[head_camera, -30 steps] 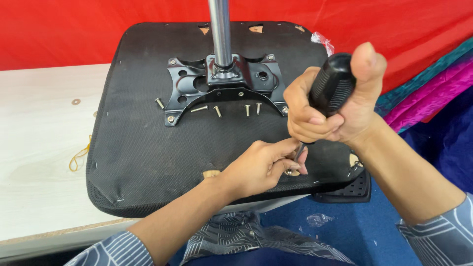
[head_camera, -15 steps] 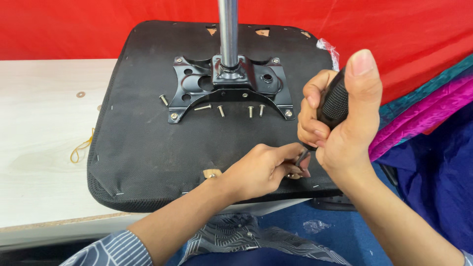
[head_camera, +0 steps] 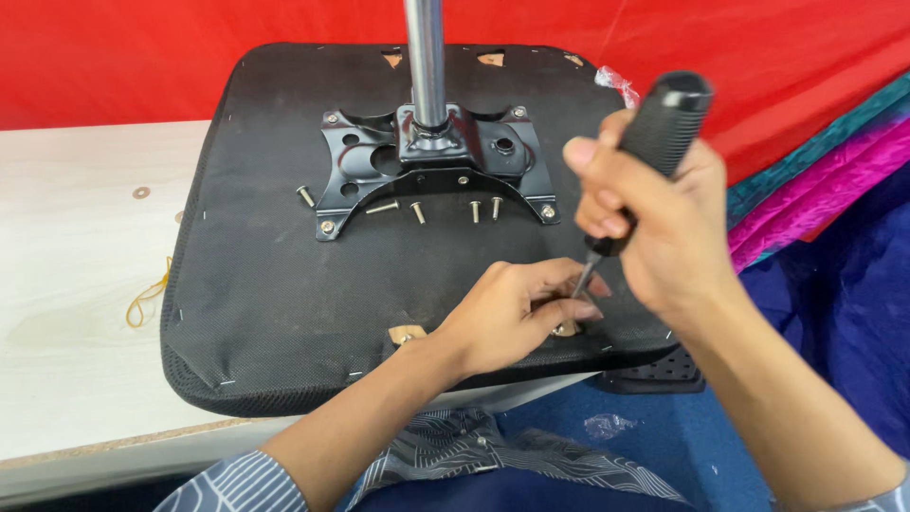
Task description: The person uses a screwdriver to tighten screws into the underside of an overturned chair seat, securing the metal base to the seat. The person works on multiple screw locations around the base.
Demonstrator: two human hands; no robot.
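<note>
The right hand (head_camera: 664, 213) grips a screwdriver (head_camera: 645, 156) by its black handle, fist wrapped tight; its long axis tilts down and leftward, the tip meeting a fastener (head_camera: 566, 329) near the front edge of the upturned chair seat (head_camera: 275, 284) on the worktop (head_camera: 76, 284); the left hand (head_camera: 517, 313), nearer that point, pinches the shaft just above the tip; loose screws (head_camera: 417, 212) lie beside the black mounting plate (head_camera: 431, 156), well behind.

Even, bright diffuse light; only faint soft shadows beneath the hands on the seat (head_camera: 284, 284). Specular glare streak along the metal post (head_camera: 426, 57), small glints on the bracket (head_camera: 360, 161). Focus sharp mid-frame; slight softness on the screwdriver handle (head_camera: 664, 118), mild wide-angle stretch at edges.
</note>
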